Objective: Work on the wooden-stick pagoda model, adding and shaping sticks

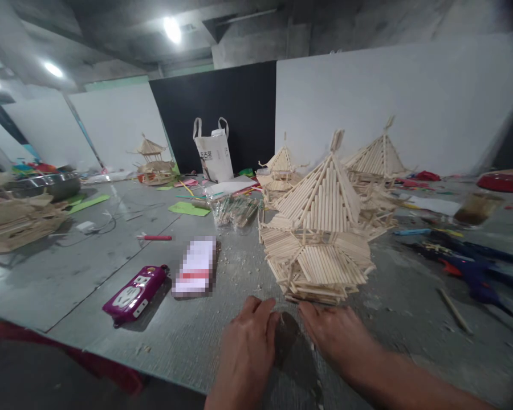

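A model pavilion [325, 228] of pale wooden sticks stands upright on the grey table, with a pointed upper roof above a wider lower one. My right hand [340, 330] reaches in from the right, its fingers bent against the front edge of the model's base. To the left of it, my left hand [252, 333] rests low by the base's front left corner, fingers curled and thumb close to them. Whatever lies within the left fingers is hidden. A gap of bare table separates the two hands.
More stick pavilions [374, 156] stand behind. On the left lie a purple power strip [137, 296], a blurred-out white rectangular object [195, 266] and a red pen [157, 238]. A blue glue gun [474, 276], a loose stick [455, 312] and a red-lidded jar [481, 202] are at right.
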A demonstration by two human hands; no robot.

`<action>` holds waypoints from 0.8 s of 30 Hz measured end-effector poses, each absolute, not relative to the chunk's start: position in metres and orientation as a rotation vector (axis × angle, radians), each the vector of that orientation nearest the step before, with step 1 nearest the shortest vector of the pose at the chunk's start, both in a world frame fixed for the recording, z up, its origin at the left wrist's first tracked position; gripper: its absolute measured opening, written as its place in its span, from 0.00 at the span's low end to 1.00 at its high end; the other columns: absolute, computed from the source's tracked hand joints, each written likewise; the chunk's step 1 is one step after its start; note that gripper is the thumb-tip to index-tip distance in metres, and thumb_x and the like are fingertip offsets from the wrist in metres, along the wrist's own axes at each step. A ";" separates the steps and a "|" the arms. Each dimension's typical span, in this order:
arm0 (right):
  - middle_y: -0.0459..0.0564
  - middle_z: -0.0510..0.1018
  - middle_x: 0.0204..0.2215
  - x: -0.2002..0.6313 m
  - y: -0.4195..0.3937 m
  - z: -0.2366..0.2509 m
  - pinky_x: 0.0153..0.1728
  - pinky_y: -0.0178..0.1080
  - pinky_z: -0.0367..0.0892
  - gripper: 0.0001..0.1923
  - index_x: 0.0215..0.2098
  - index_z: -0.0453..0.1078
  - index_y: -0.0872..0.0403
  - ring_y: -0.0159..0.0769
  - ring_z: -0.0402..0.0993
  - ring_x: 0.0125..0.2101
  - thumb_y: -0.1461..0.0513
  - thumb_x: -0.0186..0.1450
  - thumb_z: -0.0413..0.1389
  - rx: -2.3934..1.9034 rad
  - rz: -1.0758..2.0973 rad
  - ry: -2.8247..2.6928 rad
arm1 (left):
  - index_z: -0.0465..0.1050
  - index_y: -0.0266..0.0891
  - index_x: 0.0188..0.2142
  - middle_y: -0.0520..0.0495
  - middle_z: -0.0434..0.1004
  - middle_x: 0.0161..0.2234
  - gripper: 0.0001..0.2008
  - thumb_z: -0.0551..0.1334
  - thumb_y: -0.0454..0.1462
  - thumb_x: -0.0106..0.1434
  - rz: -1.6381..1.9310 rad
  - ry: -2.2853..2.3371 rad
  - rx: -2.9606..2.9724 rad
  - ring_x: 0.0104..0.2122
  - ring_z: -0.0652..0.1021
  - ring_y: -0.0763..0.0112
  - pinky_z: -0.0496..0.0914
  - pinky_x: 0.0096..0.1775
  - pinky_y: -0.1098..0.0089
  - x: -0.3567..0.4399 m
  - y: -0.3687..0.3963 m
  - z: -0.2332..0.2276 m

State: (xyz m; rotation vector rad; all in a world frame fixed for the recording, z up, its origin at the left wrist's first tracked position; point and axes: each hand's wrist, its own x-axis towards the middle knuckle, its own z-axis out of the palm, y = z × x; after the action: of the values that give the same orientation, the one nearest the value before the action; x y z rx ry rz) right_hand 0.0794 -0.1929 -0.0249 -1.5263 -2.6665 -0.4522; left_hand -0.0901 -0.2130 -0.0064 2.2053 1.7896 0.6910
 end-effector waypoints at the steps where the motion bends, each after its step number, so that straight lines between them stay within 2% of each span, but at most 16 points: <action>1: 0.50 0.78 0.25 0.079 -0.193 -0.025 0.18 0.37 0.62 0.15 0.45 0.70 0.57 0.41 0.76 0.22 0.70 0.60 0.53 -1.513 -0.459 -2.672 | 0.74 0.42 0.43 0.46 0.76 0.36 0.13 0.51 0.35 0.66 0.718 1.793 2.199 0.33 0.79 0.64 0.69 0.34 0.68 -0.091 -0.214 -0.007; 3: 0.52 0.79 0.27 0.076 -0.193 -0.024 0.18 0.37 0.62 0.22 0.53 0.65 0.60 0.41 0.76 0.22 0.72 0.59 0.53 -1.493 -0.469 -2.684 | 0.75 0.41 0.42 0.46 0.76 0.36 0.13 0.52 0.35 0.66 0.751 1.797 2.199 0.33 0.79 0.64 0.69 0.34 0.68 -0.092 -0.215 -0.008; 4: 0.52 0.79 0.27 0.075 -0.193 -0.024 0.18 0.37 0.62 0.24 0.54 0.64 0.61 0.41 0.76 0.22 0.72 0.59 0.52 -1.488 -0.468 -2.692 | 0.75 0.41 0.42 0.46 0.77 0.36 0.13 0.52 0.35 0.66 0.762 1.794 2.202 0.33 0.79 0.64 0.69 0.34 0.68 -0.093 -0.216 -0.009; 10: 0.51 0.79 0.27 0.067 -0.191 -0.018 0.20 0.37 0.61 0.12 0.40 0.71 0.57 0.41 0.77 0.24 0.72 0.61 0.51 -1.512 -0.401 -2.703 | 0.75 0.42 0.40 0.48 0.76 0.34 0.12 0.52 0.35 0.66 0.810 1.750 2.186 0.32 0.78 0.64 0.69 0.34 0.68 -0.095 -0.221 -0.011; 14: 0.50 0.79 0.29 0.067 -0.190 -0.015 0.22 0.38 0.62 0.15 0.48 0.68 0.58 0.40 0.77 0.26 0.70 0.64 0.50 -1.515 -0.354 -2.710 | 0.75 0.41 0.40 0.47 0.76 0.34 0.13 0.52 0.36 0.67 0.852 1.730 2.186 0.32 0.78 0.64 0.69 0.34 0.67 -0.098 -0.225 -0.014; 18: 0.48 0.78 0.25 0.068 -0.191 -0.014 0.20 0.37 0.61 0.09 0.35 0.71 0.56 0.39 0.77 0.25 0.72 0.63 0.50 -1.507 -0.294 -2.748 | 0.75 0.42 0.41 0.47 0.76 0.34 0.12 0.52 0.36 0.67 0.913 1.710 2.197 0.33 0.78 0.65 0.70 0.35 0.68 -0.099 -0.228 -0.016; 19: 0.48 0.78 0.24 0.069 -0.191 -0.014 0.21 0.38 0.61 0.10 0.34 0.71 0.56 0.40 0.77 0.25 0.71 0.64 0.50 -1.526 -0.292 -2.733 | 0.75 0.41 0.41 0.47 0.76 0.34 0.12 0.52 0.36 0.67 0.918 1.709 2.197 0.33 0.78 0.65 0.70 0.35 0.68 -0.099 -0.228 -0.016; 22: 0.50 0.79 0.29 0.068 -0.192 -0.013 0.24 0.39 0.65 0.13 0.46 0.69 0.56 0.42 0.77 0.28 0.70 0.65 0.49 -1.538 -0.283 -2.710 | 0.75 0.41 0.41 0.47 0.77 0.34 0.13 0.52 0.36 0.67 0.902 1.731 2.185 0.32 0.79 0.65 0.70 0.34 0.68 -0.098 -0.230 -0.014; 24: 0.52 0.79 0.33 0.064 -0.192 -0.011 0.26 0.40 0.67 0.20 0.55 0.63 0.56 0.44 0.78 0.31 0.69 0.64 0.51 -1.495 -0.271 -2.737 | 0.75 0.42 0.40 0.47 0.77 0.34 0.13 0.52 0.36 0.67 0.885 1.744 2.198 0.32 0.79 0.65 0.70 0.35 0.69 -0.097 -0.230 -0.013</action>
State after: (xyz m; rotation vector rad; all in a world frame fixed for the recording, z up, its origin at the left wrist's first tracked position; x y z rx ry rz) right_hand 0.0641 -0.1924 -0.0113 -1.4948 -2.7370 -0.2713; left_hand -0.0965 -0.2302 -0.0132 2.1979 1.7444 0.8853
